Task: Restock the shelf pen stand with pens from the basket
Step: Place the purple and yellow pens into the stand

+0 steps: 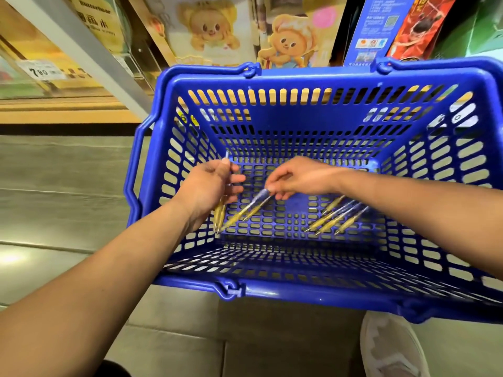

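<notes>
Left hand (pixel 209 186) grips a pen bundle (pixel 219 213), right hand (pixel 296 178) pinches further pens (pixel 251 209) by one end; likely light, stiff, slick, so grasp mid-barrel.

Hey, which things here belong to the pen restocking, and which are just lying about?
Job: blue basket; loose pens on its floor; gripped pens in the left hand; pinched pens in the right hand.
Lying about: bear-print boxes; price tag; blue package; white shoe.
</notes>
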